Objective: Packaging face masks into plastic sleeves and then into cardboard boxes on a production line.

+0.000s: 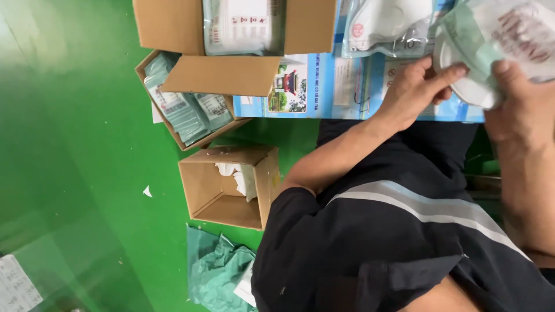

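1. The white mask [469, 86] is up at about two o'clock, held in both hands over a blue printed sheet [341, 86].
2. One hand [419, 86], at about one o'clock, has its fingers closed on the mask's left edge. I cannot tell for sure which hand is left or right, because the view is turned sideways.
3. The other hand [520, 98], at three o'clock, pinches a soft packet [514, 34] with the thumb on top, tight against the mask.
4. Close to the person's dark shirt [393, 231], at six o'clock, lies a green wrapper pile [217, 271] on the green floor [87, 144].
5. A bit farther, near the middle, sits a small open box [228, 188] with white stuff inside.
6. Farther still, at eleven o'clock, a box of packets [185, 110] stands.
7. At twelve o'clock is a big box [237, 26] with a packed bundle.
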